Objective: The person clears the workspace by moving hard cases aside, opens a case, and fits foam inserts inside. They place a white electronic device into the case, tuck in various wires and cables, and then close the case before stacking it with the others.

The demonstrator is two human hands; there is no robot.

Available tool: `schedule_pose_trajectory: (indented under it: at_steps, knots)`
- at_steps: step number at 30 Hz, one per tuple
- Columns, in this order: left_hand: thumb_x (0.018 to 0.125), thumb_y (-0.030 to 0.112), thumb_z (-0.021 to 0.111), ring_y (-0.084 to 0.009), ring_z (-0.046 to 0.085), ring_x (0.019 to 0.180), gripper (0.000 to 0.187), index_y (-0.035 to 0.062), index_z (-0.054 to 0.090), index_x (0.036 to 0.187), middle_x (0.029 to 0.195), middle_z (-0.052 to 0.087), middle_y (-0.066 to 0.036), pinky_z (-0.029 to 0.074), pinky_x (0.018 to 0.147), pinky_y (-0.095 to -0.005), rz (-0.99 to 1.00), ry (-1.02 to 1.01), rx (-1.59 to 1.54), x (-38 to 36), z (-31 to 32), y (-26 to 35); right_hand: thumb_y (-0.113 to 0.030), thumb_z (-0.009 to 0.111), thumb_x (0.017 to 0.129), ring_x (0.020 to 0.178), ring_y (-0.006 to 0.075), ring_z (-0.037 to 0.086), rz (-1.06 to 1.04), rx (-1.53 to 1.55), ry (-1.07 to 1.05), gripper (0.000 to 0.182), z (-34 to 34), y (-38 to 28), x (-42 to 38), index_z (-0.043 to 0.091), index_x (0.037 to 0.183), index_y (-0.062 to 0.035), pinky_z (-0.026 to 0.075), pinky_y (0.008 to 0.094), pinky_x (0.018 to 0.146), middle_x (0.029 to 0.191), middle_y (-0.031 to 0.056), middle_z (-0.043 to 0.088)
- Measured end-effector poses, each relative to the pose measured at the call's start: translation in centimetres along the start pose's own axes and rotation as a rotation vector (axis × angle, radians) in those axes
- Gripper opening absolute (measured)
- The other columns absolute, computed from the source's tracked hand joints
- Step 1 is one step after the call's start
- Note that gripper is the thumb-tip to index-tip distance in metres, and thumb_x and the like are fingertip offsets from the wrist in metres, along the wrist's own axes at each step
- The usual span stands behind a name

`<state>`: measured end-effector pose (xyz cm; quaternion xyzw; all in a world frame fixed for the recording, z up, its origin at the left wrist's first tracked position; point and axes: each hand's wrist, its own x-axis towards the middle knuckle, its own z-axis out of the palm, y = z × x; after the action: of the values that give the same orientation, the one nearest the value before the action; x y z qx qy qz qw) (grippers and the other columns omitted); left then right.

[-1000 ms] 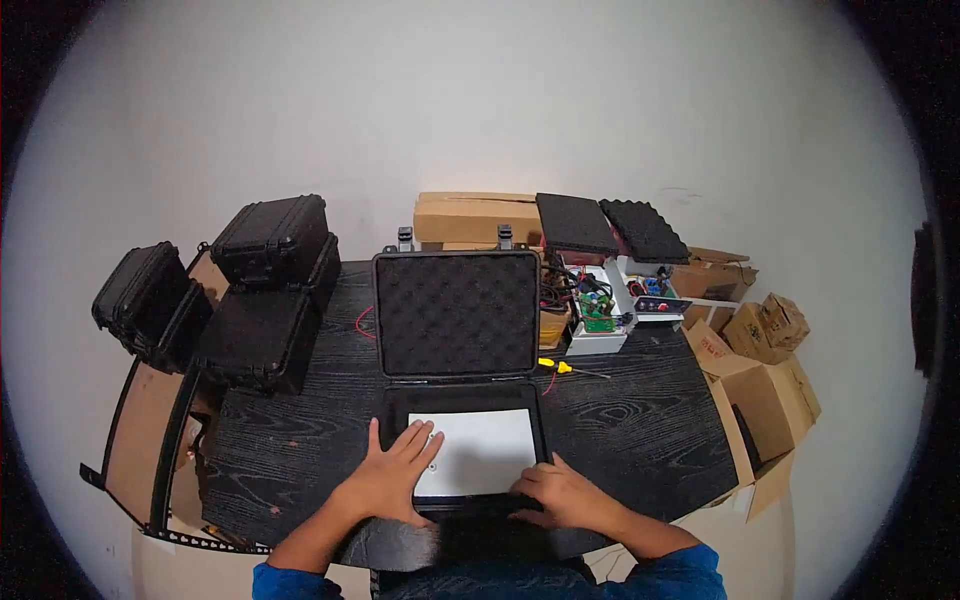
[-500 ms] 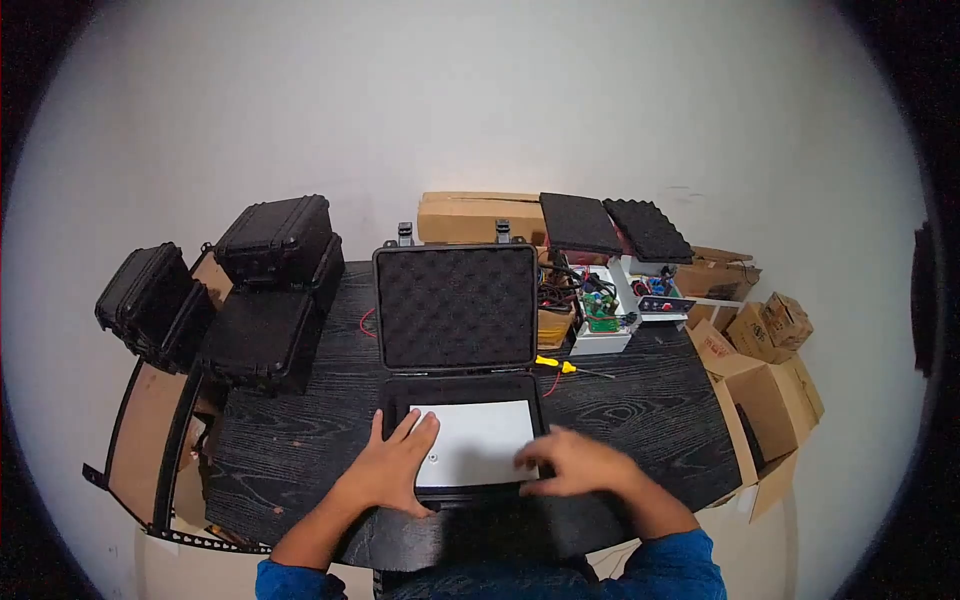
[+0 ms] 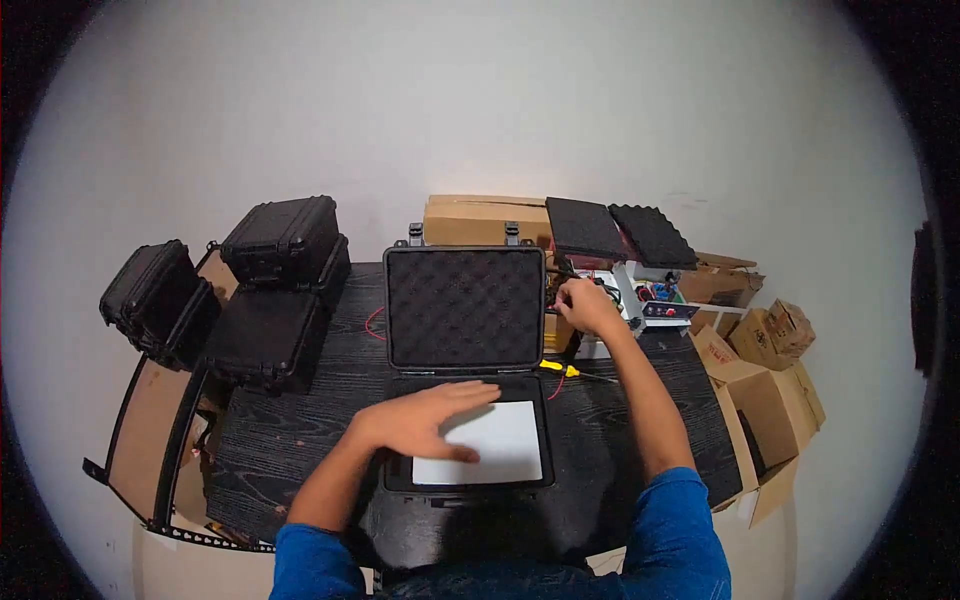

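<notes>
An open black case stands on the dark table, its foam-lined lid (image 3: pixel 465 308) raised. In its base lies a white panel (image 3: pixel 500 445). My left hand (image 3: pixel 425 420) is spread over the left part of the panel, fingers apart, holding nothing. My right hand (image 3: pixel 582 303) reaches beside the lid's right edge, at the cardboard box of dark cables, with its fingers bent together. What the fingertips hold, if anything, is too small to make out. Close to the right hand is a white housing (image 3: pixel 592 348) with electronics, partly hidden by the hand and forearm.
Black cases (image 3: pixel 275 240) are stacked at the left. A yellow screwdriver (image 3: pixel 558 369) lies right of the open case, near a red wire. Behind are a long carton (image 3: pixel 480 220) and foam pads (image 3: pixel 585 228). Open cardboard boxes (image 3: pixel 765 400) stand at the right.
My right hand has moved from the panel's right edge up and away to the cable box. My left hand has shifted right, further over the panel. The view has shifted slightly.
</notes>
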<state>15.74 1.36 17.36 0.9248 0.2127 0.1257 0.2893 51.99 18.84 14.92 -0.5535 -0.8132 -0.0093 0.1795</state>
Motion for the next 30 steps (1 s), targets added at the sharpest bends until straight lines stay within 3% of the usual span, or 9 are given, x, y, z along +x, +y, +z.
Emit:
schedule_pose_trajectory:
  at_steps: [1,8,9,13,17,22,28,29,30]
  knots:
    - [0.09,0.041,0.079,-0.04,0.039,0.152,0.088,-0.0002,0.041,0.158,0.162,0.041,-0.027,0.033,0.125,-0.0459,0.043,0.057,-0.037,0.8,-0.3,0.0,-0.02,0.071,0.091,0.098,0.0405,0.069,-0.02,-0.01,0.008,0.02,-0.1,0.2,0.0,0.068,0.104,-0.0051,0.055,0.0513,0.086,0.1,0.0173,0.072]
    - [0.093,0.045,0.075,-0.0411,0.051,0.143,0.081,-0.0033,0.048,0.152,0.154,0.052,-0.028,0.039,0.12,-0.0468,0.003,0.098,-0.178,1.8,1.2,-1.7,-0.018,0.052,0.109,0.086,0.0277,0.07,-0.06,0.639,0.492,0.018,-2.2,1.0,-1.2,0.053,0.104,-0.0003,0.054,0.0429,0.078,0.089,0.0149,0.069]
    - [0.093,0.045,0.075,-0.0411,0.051,0.143,0.081,-0.0034,0.048,0.152,0.154,0.052,-0.028,0.039,0.12,-0.0469,0.0,0.099,-0.175,1.6,1.1,-1.7,-0.021,0.045,0.114,0.081,0.0189,0.066,-0.069,0.657,0.514,0.019,-2.6,1.5,-1.6,0.049,0.105,-0.0035,0.053,0.0347,0.073,0.086,0.0104,0.065]
    - [0.093,0.044,0.076,-0.0415,0.05,0.143,0.081,-0.0034,0.048,0.153,0.154,0.052,-0.028,0.039,0.12,-0.0475,-0.028,0.118,-0.16,1.4,1.3,-1.2,-0.027,0.04,0.116,0.072,0.0118,0.057,-0.141,1.261,0.466,0.02,-6.6,-2.9,-5.5,0.043,0.11,-0.0084,0.05,0.0281,0.068,0.088,0.0053,0.059]
    - [0.092,0.041,0.077,-0.0404,0.041,0.15,0.083,-0.0031,0.044,0.155,0.16,0.045,-0.027,0.032,0.124,-0.0461,-0.003,0.287,-0.139,1.8,1.9,-0.4,-0.024,0.043,0.115,0.072,0.0107,0.055,-0.174,1.179,0.287,0.016,-8.6,-8.0,-10.1,0.044,0.11,-0.0091,0.049,0.027,0.067,0.089,0.006,0.059]
    - [0.091,0.042,0.079,-0.039,0.037,0.153,0.08,0.0054,0.049,0.155,0.161,0.045,-0.022,0.019,0.129,-0.0515,0.069,0.669,-0.26,2.3,2.0,1.8,-0.012,0.064,0.102,0.082,0.0115,0.065,-0.321,0.843,-0.063,0.01,-9.4,-12.9,-13.6,0.063,0.103,-0.0017,0.052,0.029,0.074,0.089,0.0052,0.066]
    - [0.107,0.018,0.057,-0.0328,0.063,0.128,0.02,0.0122,0.066,0.124,0.125,0.068,-0.011,0.013,0.124,-0.0692,0.018,0.071,-0.318,1.3,2.0,2.3,-0.009,0.077,0.091,0.079,0.0172,0.069,-0.372,0.874,-0.036,0.013,-6.9,-15.4,-13.5,0.071,0.1,-0.0023,0.053,0.0314,0.073,0.087,0.0059,0.071]
    - [0.107,0.012,0.056,-0.0282,0.07,0.11,0.012,0.0077,0.067,0.105,0.107,0.071,-0.009,0.031,0.121,-0.061,0.008,0.144,-0.353,1.3,2.4,2.8,-0.009,0.079,0.09,0.08,0.0179,0.069,-0.367,0.878,-0.025,0.015,-6.6,-15.3,-13.3,0.072,0.101,-0.0024,0.053,0.0318,0.074,0.088,0.0061,0.071]
    - [0.107,0.012,0.058,-0.0268,0.07,0.108,0.012,0.0066,0.068,0.103,0.106,0.072,-0.01,0.037,0.116,-0.0563,0.047,0.178,-0.389,1.5,2.7,2.9,-0.01,0.08,0.089,0.082,0.0183,0.07,-0.385,0.878,-0.025,0.016,-6.4,-15.1,-13.2,0.072,0.101,-0.0026,0.053,0.0322,0.075,0.089,0.0063,0.072]
